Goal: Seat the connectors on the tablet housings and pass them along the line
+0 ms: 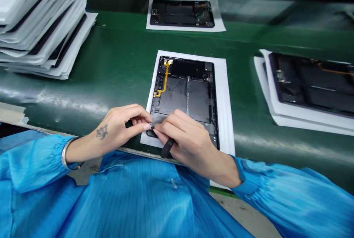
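An opened tablet housing (177,100) with a black interior and an orange flex cable (166,79) lies on a white sheet (221,83) in front of me. My left hand (129,122) is closed in a pinch at the housing's near left corner; whatever is between its fingertips is too small to make out. My right hand (185,135) holds a short black-handled tool (167,148), its handle sticking out below the fingers. Its thumb and forefinger meet at the same corner, close to the left fingertips. Both hands partly cover the near end of the housing.
A tall stack of housings (41,28) interleaved with white sheets stands at the left. Another opened tablet (182,12) lies on its sheet farther back, and more tablets (312,83) lie at the right. The green work surface (118,53) has its edge close to my body.
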`<state>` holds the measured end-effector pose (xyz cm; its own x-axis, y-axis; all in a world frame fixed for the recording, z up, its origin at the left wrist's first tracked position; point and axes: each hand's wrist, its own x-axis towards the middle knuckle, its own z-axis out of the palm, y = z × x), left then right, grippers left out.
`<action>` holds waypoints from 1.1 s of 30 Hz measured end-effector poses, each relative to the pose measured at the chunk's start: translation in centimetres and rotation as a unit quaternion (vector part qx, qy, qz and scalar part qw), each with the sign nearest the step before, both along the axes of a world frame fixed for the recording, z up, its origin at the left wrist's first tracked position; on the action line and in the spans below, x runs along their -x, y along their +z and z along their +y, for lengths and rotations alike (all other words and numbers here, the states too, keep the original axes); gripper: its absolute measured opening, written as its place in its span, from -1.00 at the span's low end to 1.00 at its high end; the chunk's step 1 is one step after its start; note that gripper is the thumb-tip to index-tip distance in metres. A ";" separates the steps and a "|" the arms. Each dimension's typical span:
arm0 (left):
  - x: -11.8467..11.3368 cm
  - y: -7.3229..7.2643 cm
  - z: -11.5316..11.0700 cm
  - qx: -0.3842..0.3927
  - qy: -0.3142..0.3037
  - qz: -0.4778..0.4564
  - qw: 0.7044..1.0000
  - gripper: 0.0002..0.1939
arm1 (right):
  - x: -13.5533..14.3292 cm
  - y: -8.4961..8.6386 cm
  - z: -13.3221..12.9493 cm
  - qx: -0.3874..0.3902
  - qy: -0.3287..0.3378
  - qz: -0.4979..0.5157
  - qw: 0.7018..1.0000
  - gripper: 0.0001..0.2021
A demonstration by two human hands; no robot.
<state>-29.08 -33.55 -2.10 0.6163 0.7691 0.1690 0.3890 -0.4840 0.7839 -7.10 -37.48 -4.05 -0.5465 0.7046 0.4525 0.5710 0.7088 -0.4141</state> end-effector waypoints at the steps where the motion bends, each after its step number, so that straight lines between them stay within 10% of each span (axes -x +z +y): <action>1: 0.0 -0.1 -0.1 0.004 0.003 -0.003 1.000 -0.95 | 0.0 0.0 0.0 0.000 -0.003 0.006 1.000 -0.83; 12: -0.7 -0.1 -0.4 0.031 0.014 0.003 0.999 -0.92 | 0.2 0.5 -0.2 -0.011 -0.014 0.027 0.999 -0.85; 22: 0.5 -0.7 0.1 -0.223 -0.099 0.166 0.956 -0.80 | -0.5 -0.3 -0.8 -0.018 0.005 -0.017 1.000 -0.81; 33: -0.2 1.2 -0.2 -0.330 -0.156 0.251 0.897 -0.68 | 0.0 -0.1 -0.9 -0.079 0.018 -0.105 0.991 -0.67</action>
<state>-28.88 -33.74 -0.91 0.9099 0.3806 0.1651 0.3775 -0.9246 0.0513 -7.08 -38.38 -4.15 -0.6630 0.6128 0.4300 0.6063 0.7765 -0.1716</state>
